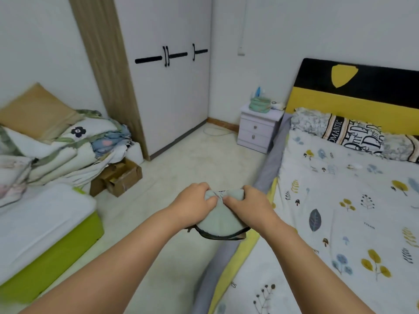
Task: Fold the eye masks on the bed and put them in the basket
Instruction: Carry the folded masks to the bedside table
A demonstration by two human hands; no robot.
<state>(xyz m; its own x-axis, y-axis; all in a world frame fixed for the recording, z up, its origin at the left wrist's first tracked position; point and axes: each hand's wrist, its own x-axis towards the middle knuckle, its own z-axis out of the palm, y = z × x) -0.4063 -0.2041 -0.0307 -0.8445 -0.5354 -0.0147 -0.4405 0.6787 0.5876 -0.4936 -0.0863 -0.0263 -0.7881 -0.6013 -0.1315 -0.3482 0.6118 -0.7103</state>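
Even, soft indoor light fills the room, bright and without glare; its source is not visible. Shadows are faint. Wide-angle distortion bends the wardrobe (pixel 167 87) and walls near the frame edges. The far left edge looks slightly blurred.

A: Where does everything sit?
B: The bed (pixel 340 211) fills the right side, pillows (pixel 353 137) against its headboard (pixel 353 87). The nightstand (pixel 258 132) stands just left of the headboard, a pouch (pixel 260 104) on top.
A: And left?
B: A heap of bedding (pixel 56 150) lies there, a cardboard box (pixel 120 177) beside it on the floor (pixel 181 168). The wardrobe (pixel 167 87) stands behind, between both.
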